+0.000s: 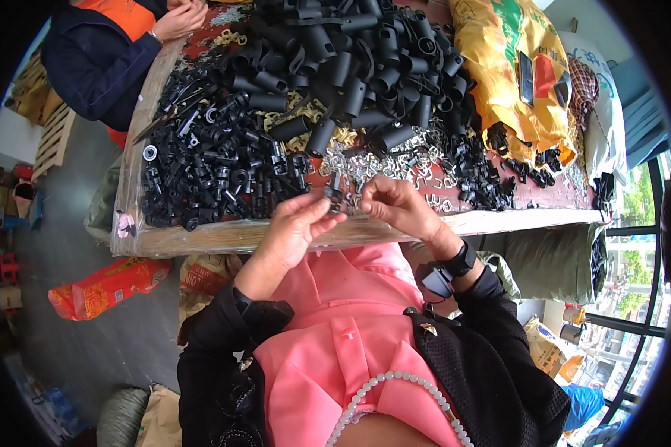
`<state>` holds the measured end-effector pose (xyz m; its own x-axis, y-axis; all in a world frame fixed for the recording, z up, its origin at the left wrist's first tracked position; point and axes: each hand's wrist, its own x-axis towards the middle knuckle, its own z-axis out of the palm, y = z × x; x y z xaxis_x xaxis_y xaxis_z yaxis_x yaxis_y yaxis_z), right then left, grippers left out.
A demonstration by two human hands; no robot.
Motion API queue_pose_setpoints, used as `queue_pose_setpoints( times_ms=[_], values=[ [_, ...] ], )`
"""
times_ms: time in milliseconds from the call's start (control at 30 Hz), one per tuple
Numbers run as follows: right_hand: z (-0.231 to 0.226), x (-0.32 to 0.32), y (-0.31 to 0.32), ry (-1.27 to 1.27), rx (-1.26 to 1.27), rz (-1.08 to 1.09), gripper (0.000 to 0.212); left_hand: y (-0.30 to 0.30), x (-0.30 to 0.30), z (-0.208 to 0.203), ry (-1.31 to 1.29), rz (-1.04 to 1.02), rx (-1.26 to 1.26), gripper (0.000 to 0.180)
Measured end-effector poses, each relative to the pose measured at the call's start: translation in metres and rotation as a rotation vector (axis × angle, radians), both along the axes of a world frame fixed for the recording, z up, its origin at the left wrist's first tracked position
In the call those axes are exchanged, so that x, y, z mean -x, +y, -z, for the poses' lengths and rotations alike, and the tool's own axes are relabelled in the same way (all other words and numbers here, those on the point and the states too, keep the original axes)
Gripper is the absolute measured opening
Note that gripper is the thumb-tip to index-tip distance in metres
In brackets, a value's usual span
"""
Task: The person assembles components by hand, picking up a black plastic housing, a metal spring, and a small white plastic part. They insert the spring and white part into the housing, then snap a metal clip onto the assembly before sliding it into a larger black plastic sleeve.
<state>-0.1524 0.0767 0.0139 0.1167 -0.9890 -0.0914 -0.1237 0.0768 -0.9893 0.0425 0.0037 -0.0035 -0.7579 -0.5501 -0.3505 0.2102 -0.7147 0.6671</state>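
Observation:
Close to the table's near edge, my left hand (300,222) pinches a small black plastic part (334,197) between thumb and fingers. A paler bit sticks up from its top; what that is stays too small to tell. Just to the right, my right hand (401,210) is closed, thumb and forefinger pressed together a short way from the black part. Anything between those fingertips is hidden or too small to name. Behind both hands lies a heap of small silvery metal clips (414,165). Left of them spreads a pile of small black parts (227,175).
Black tubes (335,74) are heaped at the table's far middle, with yellowish pieces (294,134) beneath. A yellow sack (499,82) bearing a phone (526,78) spills black parts at right. A person in a dark sleeve (108,89) works at far left. The wooden table edge (499,221) runs before me.

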Motion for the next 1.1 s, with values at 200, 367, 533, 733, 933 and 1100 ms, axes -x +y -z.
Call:
queue_pose_setpoints(
  times_ms=[200,367,533,733,933,1100],
  values=[
    [-0.006,-0.011,-0.058,0.718,0.527,0.009,0.013,-0.021,-0.023,-0.003,-0.067,-0.205,0.066,0.022],
    [0.02,-0.013,-0.093,1.29,0.648,0.131,0.017,-0.019,-0.03,0.0,-0.073,-0.188,0.071,0.024],
    [0.024,-0.013,-0.107,1.236,0.611,0.239,0.018,-0.02,-0.031,0.004,-0.055,-0.173,0.032,0.023],
    [0.027,-0.007,-0.113,1.253,0.527,0.196,0.016,-0.016,-0.026,0.001,-0.013,-0.168,0.021,0.022],
    [0.016,0.011,-0.082,0.423,0.19,0.203,0.015,-0.014,-0.017,0.006,0.063,-0.18,0.026,0.023],
    [0.0,-0.011,-0.042,-0.284,-0.09,0.233,0.013,-0.009,0.001,0.005,0.189,-0.116,-0.041,0.024]
  ],
)
